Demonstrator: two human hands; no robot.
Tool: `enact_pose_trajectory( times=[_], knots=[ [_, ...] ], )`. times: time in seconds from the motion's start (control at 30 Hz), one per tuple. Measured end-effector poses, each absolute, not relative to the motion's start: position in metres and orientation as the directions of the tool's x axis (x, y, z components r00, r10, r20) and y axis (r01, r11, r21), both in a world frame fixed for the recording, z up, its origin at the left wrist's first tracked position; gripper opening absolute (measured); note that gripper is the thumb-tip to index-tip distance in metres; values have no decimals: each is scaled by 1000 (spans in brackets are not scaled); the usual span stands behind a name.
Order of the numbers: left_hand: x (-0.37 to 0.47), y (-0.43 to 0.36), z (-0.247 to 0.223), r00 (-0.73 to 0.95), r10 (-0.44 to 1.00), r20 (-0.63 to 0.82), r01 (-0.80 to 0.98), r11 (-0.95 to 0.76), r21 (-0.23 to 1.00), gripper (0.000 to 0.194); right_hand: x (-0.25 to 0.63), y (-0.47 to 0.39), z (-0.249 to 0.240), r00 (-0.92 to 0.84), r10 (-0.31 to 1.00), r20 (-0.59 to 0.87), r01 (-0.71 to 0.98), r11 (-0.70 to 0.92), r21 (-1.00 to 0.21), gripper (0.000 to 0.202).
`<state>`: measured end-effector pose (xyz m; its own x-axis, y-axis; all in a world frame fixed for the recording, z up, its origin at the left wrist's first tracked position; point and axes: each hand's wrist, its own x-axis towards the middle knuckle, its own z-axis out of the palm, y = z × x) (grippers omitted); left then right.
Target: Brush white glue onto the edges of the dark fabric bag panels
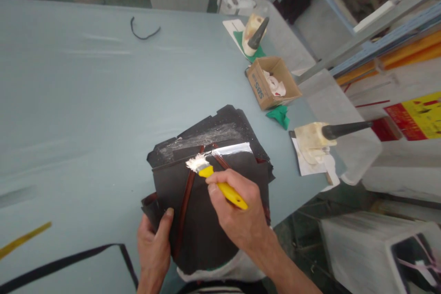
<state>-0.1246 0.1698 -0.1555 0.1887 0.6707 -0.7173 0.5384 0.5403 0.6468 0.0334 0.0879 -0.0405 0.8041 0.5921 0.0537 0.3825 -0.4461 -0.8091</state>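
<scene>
My right hand [241, 206] grips a yellow-handled paintbrush [232, 195], its bristles loaded with white paste. The bristles rest on a black sheet piece [213, 220] with reddish-brown strips, close to its upper edge. A wet white streak [234, 148] runs along that edge to the right of the brush. Beyond it lies a second black piece [237, 119] with a dried, whitish smear. At the lower left, my left hand [156, 239] pinches the black piece's rolled side edge between thumb and fingers.
A cardboard box [260, 85] with white scraps stands on the pale table [86, 124]. Paste-crusted containers with dark handles sit at the right edge [312, 140] and the far corner [253, 32]. Green scraps [279, 116], a black strap [69, 264] and a yellow strip [25, 240] lie about.
</scene>
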Motion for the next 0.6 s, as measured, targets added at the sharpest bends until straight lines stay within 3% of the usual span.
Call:
enact_pose_trajectory(
  times=[0.17, 0.37, 0.6],
  knots=[
    [-123, 168, -154, 182, 692, -699, 503, 545, 671, 59, 20, 92, -46, 748, 660, 68, 441, -418, -794, 15],
    [-122, 167, -145, 184, 666, -723, 499, 571, 652, 56, 35, 72, -42, 799, 576, 174, 541, -562, -626, 12],
    [-121, 165, -142, 193, 664, -722, 489, 573, 658, 58, 24, 87, -48, 757, 632, 168, 556, -487, -674, 14]
  ],
)
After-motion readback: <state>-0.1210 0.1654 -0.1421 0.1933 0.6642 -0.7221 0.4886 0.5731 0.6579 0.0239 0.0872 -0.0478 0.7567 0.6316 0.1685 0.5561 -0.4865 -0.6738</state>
